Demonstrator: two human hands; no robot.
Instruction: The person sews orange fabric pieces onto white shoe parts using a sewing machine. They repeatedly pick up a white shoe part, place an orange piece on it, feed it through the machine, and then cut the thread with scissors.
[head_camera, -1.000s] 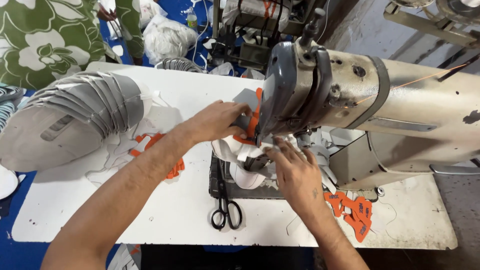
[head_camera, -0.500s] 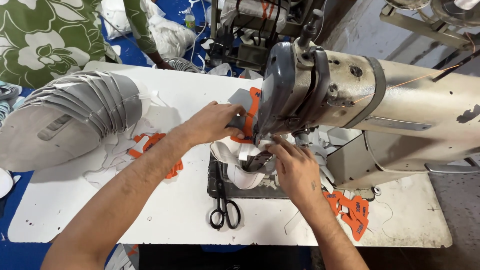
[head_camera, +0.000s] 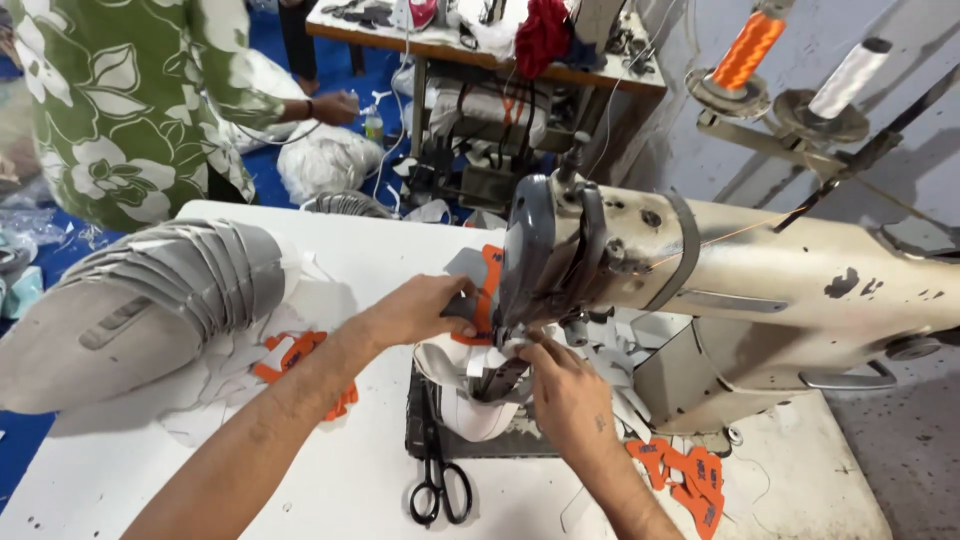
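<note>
Hands closed on the work, our left hand (head_camera: 425, 308) pinches the orange-and-grey piece (head_camera: 483, 290) while our right hand (head_camera: 565, 385) presses soft, floppy white fabric (head_camera: 470, 400) beneath the sewing machine (head_camera: 700, 270)

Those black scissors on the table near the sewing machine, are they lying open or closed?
Closed. The scissors lie flat on the white table, blades together pointing away from the person, the two finger loops side by side nearest them.

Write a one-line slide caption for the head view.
Left hand and right hand guide a grey-and-orange piece under the sewing machine, scissors lying on the white table.
</note>
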